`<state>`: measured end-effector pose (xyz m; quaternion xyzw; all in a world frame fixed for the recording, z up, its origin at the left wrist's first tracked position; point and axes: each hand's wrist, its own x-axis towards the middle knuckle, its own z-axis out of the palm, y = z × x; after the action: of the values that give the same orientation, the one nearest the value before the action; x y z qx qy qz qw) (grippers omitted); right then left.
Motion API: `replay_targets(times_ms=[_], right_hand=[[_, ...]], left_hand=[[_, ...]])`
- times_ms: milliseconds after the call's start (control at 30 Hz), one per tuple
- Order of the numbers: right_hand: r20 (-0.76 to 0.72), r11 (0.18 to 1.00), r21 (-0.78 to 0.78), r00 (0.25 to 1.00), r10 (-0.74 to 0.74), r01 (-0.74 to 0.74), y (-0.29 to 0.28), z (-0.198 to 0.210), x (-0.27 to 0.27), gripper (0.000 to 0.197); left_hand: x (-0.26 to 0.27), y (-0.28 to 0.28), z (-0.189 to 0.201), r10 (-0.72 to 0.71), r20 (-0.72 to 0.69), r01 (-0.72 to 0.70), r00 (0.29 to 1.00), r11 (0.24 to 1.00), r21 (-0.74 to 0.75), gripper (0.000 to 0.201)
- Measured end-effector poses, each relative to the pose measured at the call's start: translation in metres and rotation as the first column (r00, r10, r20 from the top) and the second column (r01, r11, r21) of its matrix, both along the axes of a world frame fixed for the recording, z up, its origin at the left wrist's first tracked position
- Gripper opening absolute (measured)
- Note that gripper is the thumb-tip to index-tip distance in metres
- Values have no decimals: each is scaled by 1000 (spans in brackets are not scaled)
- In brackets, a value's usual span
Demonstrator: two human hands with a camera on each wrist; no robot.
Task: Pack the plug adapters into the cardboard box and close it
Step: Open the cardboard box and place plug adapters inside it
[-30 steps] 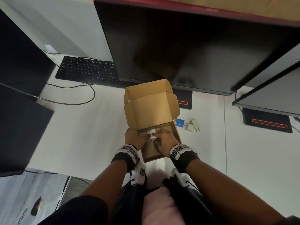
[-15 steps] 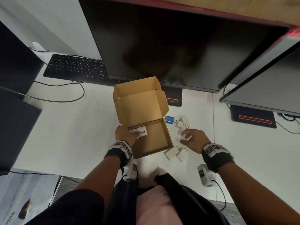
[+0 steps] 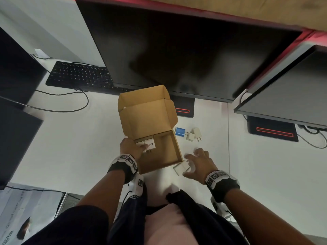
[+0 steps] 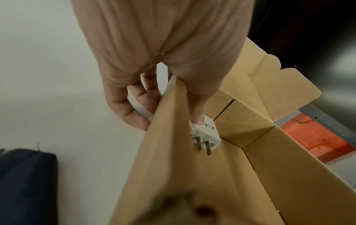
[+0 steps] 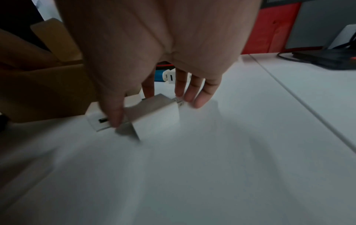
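Observation:
The open cardboard box (image 3: 177, 147) stands on the white desk with its lid (image 3: 146, 119) raised. My left hand (image 3: 138, 147) grips the left wall, fingers outside, thumb inside on a labelled white adapter (image 3: 150, 145) (image 4: 207, 132) in the far left corner. A second white adapter (image 3: 139, 144) lies beside it. My right hand (image 3: 192, 164) is spread over two white adapters (image 3: 182, 167) (image 5: 154, 117) on the desk by the box's near right corner; the thumb touches one. A blue adapter (image 3: 180, 131) and two more white ones (image 3: 190, 137) lie further back.
A large dark monitor (image 3: 177, 50) hangs over the box's far side, its base (image 3: 184, 107) just behind the lid. A second monitor (image 3: 292, 94) is at the right. A black keyboard (image 3: 79, 76) and cable (image 3: 70, 110) lie at the back left.
My right hand left the box, swung right over the desk and came down on the two white adapters. My left hand stayed at the box's left wall on the labelled adapter.

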<state>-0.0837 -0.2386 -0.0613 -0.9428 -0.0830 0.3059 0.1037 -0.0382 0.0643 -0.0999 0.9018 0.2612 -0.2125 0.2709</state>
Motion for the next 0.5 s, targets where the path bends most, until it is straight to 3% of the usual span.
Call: replay_targets(times_ms=[133, 367, 500], right_hand=[[56, 999, -2, 997, 49, -49, 1, -4, -1, 51], [78, 999, 30, 997, 29, -31, -10, 5, 5, 42], [18, 977, 211, 1000, -26, 21, -20, 17, 12, 33]], left_hand=[[-1, 0, 5, -18, -12, 18, 1000, 1000, 15, 61], [-1, -2, 7, 2, -5, -2, 1000, 1000, -15, 57], [0, 0, 1, 24, 0, -23, 1000, 999, -34, 59]])
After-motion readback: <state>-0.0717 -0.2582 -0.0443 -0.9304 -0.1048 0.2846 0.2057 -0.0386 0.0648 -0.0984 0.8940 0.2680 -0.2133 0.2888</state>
